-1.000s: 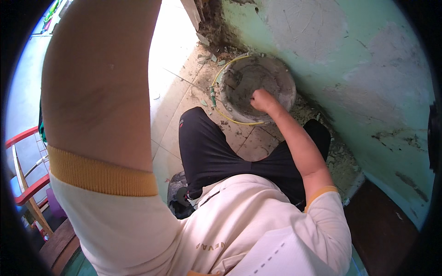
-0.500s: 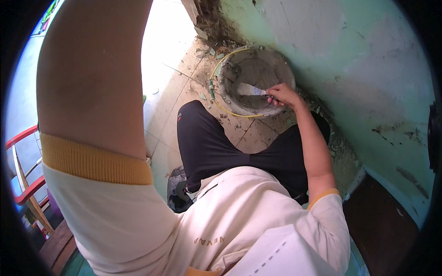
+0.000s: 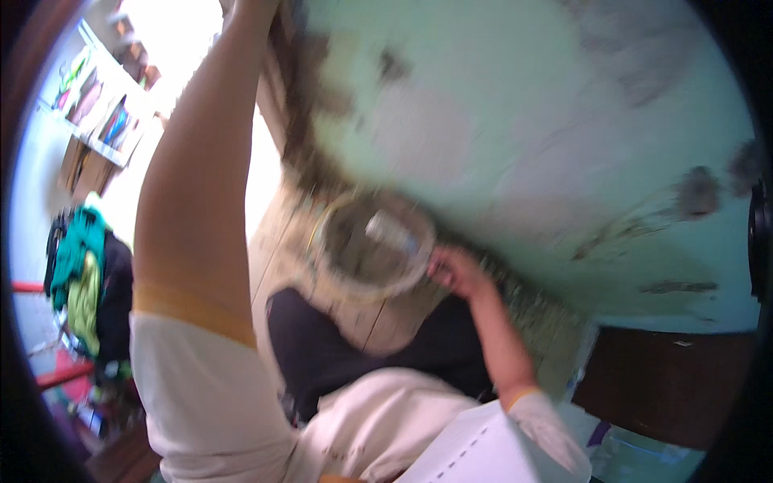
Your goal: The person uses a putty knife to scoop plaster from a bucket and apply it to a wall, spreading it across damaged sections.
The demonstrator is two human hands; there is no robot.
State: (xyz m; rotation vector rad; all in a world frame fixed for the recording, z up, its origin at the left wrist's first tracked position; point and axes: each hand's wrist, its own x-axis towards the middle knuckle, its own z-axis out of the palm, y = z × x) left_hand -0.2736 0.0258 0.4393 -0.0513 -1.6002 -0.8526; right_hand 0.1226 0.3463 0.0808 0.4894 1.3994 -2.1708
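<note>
A round bucket (image 3: 354,278) of grey mortar stands on the tiled floor against a pale green wall (image 3: 523,129), just past my dark-trousered knees. My right hand (image 3: 455,272) is at the bucket's right rim, closed on the handle of a flat-bladed trowel (image 3: 392,233) whose blade lies over the mortar. My left arm (image 3: 201,201) rises straight up the left of the picture. Its hand passes beyond the top edge, unseen. The whole picture is blurred by motion.
The wall's paint is patchy, with crumbled plaster where it meets the floor (image 3: 531,314). A dark brown panel (image 3: 668,378) stands at the lower right. Shelves with coloured items (image 3: 101,121) and hanging clothes (image 3: 80,266) are at the far left.
The view has swung upward and blurred, showing more wall. My right hand has drawn back from inside the bucket to its right rim, still gripping the trowel. My left arm stays raised.
</note>
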